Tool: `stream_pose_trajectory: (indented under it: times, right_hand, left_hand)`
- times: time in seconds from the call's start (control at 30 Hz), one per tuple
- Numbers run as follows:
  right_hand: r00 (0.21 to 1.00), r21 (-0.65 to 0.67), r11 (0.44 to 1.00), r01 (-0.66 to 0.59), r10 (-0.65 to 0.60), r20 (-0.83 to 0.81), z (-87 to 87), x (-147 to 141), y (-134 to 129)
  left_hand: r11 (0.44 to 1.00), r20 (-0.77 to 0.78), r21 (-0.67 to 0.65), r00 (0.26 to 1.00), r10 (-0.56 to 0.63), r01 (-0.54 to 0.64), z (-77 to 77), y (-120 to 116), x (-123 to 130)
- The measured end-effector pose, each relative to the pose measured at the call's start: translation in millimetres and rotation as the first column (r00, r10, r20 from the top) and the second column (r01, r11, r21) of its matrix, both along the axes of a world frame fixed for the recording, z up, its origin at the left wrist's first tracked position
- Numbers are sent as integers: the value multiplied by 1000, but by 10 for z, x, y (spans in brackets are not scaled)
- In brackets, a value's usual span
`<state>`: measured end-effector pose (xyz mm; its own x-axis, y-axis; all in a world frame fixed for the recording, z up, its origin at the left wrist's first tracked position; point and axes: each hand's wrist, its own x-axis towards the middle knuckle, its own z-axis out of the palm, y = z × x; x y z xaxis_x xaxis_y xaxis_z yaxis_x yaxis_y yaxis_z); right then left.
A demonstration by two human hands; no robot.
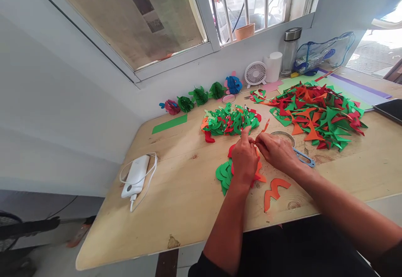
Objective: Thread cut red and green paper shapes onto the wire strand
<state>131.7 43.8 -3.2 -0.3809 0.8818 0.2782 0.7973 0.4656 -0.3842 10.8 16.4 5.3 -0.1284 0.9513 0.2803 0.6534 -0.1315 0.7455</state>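
My left hand (245,157) and my right hand (276,149) meet fingertip to fingertip over the wooden table (182,185). Between the fingertips is a small orange bit, mostly hidden, that both hands pinch. Under and beside my left hand lie green paper pieces (223,175) and red and orange ones. An orange wavy paper cutout (275,191) rests nearer the table's front edge. Just beyond the hands is a pile of small green and red cut pieces (230,120). A blue cutter (304,158) and a roll of tape (284,134) lie by my right wrist.
A large heap of red, green and orange scraps (317,113) covers the right side. Along the wall stand folded paper figures (200,96), a small fan (255,74), a white roll (273,66) and a bottle (289,53). A white power bank (135,175) with cable lies left.
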Motion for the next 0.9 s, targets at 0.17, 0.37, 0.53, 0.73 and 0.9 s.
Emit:
stream_pose_trajectory:
  times: [0.17,0.37,0.53,0.73,0.9]
  right_hand:
    - [1000,-12,1000,-7,7,29,14,-1,-3]
    - [999,-6,1000,3,-3,32,9,8,-2]
    - [999,0,1000,18,-18,43,6,3,-4]
    - [1000,-5,1000,10,-10,13,-13,6,4]
    - [1000,-17,1000,15,-15,7,-11,9,1]
  left_hand:
    - [1000,-33,7,999,4,-3,-19,4,0]
    - [1000,-42,13,999,-9,9,-24,4,-2]
    - [1000,-21,0,1000,-21,21,-7,3,-7]
    - [1000,13,-14,1000,-26,26,10,2,-8]
    - [999,19,-21,999,-29,29,4,-2,-9]
